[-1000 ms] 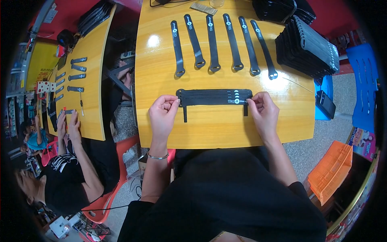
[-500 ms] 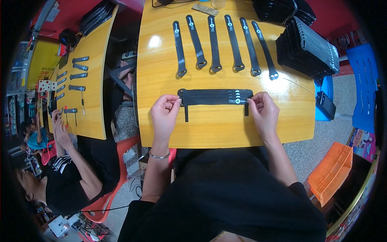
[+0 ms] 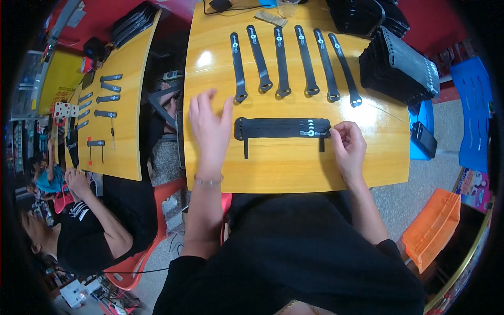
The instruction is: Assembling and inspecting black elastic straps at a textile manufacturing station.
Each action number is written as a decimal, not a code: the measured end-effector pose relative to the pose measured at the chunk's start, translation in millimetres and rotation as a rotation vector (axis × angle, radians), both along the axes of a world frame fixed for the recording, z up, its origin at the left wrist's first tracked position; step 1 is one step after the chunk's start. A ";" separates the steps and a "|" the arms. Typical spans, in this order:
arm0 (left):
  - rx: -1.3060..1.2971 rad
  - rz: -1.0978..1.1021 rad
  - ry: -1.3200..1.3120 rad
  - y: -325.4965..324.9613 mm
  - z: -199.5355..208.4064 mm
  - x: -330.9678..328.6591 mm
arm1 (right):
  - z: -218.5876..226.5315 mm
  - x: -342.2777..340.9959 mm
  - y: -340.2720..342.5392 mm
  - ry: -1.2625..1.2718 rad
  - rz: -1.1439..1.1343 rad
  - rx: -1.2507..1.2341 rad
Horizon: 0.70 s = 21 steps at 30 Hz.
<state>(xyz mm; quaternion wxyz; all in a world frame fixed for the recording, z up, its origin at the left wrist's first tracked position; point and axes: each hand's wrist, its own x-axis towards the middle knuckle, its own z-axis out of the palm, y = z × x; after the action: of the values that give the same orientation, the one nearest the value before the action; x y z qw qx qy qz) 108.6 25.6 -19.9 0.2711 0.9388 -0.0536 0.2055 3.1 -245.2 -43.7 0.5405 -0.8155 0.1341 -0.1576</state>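
Note:
A stack of overlapping black straps (image 3: 273, 127) lies crosswise on the yellow wooden table in front of me. White print and pale marks show near its right end. Two thin black strips (image 3: 246, 149) stick out below it toward me. My right hand (image 3: 350, 148) has its thumb and curled fingers closed at the stack's right end. My left hand (image 3: 210, 126) is raised just beyond the left end, fingers spread, holding nothing. Farther off, several single black straps (image 3: 281, 60) lie lengthwise in a row, each with a slotted rounded end toward me.
A tall pile of black straps (image 3: 401, 65) stands at the back right, beside dark bundles (image 3: 354, 16). A clear cup (image 3: 287, 8) is at the far edge. Another person (image 3: 94, 220) sits left at a second table (image 3: 123, 136) with straps. An orange basket (image 3: 433, 228) is at right.
My left hand has let go of the stack's left end, moved up and opened. My right hand stays at the right end. The view has shifted slightly.

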 end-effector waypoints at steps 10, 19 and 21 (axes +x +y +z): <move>0.300 0.200 0.223 24.3 -23.8 51.1 | -1.6 -1.2 0.8 -0.035 0.020 -0.019; -0.025 0.263 0.170 99.9 -20.8 12.0 | 0.1 -1.4 1.7 -0.048 0.040 -0.014; -0.176 0.234 0.068 94.1 -18.6 5.6 | -2.4 -2.2 0.4 -0.038 0.032 -0.014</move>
<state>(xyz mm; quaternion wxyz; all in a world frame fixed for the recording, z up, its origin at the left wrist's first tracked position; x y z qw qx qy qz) 114.3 119.6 -38.5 0.3281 0.9177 0.0838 0.2076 0.8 -244.8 -46.0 0.5398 -0.8180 0.1099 -0.1653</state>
